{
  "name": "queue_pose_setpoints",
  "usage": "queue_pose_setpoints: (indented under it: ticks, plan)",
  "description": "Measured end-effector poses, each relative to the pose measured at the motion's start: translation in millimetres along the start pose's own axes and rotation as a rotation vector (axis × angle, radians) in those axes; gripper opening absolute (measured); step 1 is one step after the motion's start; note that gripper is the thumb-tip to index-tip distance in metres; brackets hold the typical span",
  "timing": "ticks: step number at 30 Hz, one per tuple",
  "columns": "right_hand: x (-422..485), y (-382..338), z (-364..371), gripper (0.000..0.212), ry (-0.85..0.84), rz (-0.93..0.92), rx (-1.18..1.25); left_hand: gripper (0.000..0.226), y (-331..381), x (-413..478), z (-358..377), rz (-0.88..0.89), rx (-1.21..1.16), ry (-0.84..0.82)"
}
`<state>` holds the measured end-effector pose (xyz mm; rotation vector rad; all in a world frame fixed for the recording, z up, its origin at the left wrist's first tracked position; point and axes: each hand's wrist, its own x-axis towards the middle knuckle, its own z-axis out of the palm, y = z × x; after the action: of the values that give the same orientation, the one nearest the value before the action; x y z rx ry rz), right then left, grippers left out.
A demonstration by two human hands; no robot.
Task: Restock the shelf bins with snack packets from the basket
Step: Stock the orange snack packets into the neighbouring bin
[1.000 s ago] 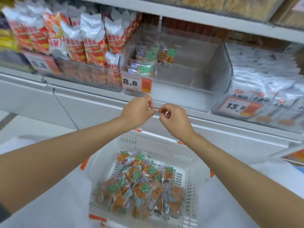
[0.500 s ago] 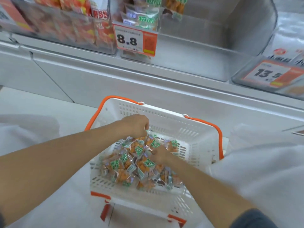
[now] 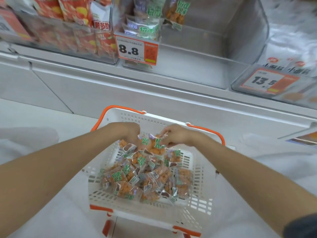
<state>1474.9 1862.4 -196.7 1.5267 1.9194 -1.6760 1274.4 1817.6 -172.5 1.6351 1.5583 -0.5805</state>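
Both forearms are stretched forward and down into the basket (image 3: 202, 170), which is seen near and centre, below the shelf (image 3: 154, 93). The left hand (image 3: 130, 133) is held palm down at the far left of the heap, with the wrist bent and the fingers curled down among the packets (image 3: 137, 177). Its fingertips are buried there, so it cannot be told whether anything is clamped by them.

The right hand (image 3: 178, 134) is placed just beside it, at the far end of the basket, with the knuckles turned up and the fingers curled inward toward the left hand. A packet (image 3: 155, 146) is pinched between its thumb and fingers and is held slightly above the heap, between the two hands. The packet is clear, filled with orange pieces and marked with a green label.

The remaining packets are piled loosely over the basket floor, mostly toward the left and the middle. The orange handles (image 3: 217, 134) are folded down along the rim.

On the shelf, a clear bin (image 3: 214, 54) is set far and centre. A few of the same snacks (image 3: 147, 28) are stacked at its left end, behind an 8.8 tag (image 3: 136, 49). Red bags (image 3: 77, 14) are packed in the bin to the left, and white bags (image 3: 291, 40) are laid to the right, behind a 13.5 tag (image 3: 264, 81).
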Motion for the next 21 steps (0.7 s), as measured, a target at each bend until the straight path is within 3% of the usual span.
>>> queue_pose_setpoints:
  ticks: [3,5,8,10,14,17,21]
  plan:
    - [-26.4,-28.7,-32.8,0.027,0.07,-0.091,0.159,0.094,1.7,-10.1,-6.5,0.131,-0.263,0.011]
    - [-42.5,-38.6,-45.9,0.027,0.095,-0.14,0.244,0.091,7.2,-17.4,-9.0,0.296,-0.451,0.082]
    - [-60.9,-53.9,-52.6,0.027,0.169,-0.228,0.234,0.045,18.2,-25.1,-13.2,0.422,-0.579,0.293]
    - [-70.0,-67.0,-50.1,0.021,0.308,-0.335,0.125,0.021,26.8,-33.5,-19.5,0.472,-0.619,0.376]
    - [-76.9,-83.9,-49.7,0.059,0.622,-0.481,-0.087,0.025,36.3,-45.7,-29.0,0.524,-0.647,0.428]
    - [-81.1,-88.1,-58.4,0.06,0.718,-0.482,-0.029,0.021,42.5,-48.6,-35.0,0.551,-0.681,0.496]
    - [-84.8,-92.2,-61.9,0.057,0.7,-0.468,0.038,0.029,42.3,-50.1,-42.8,0.552,-0.692,0.55]
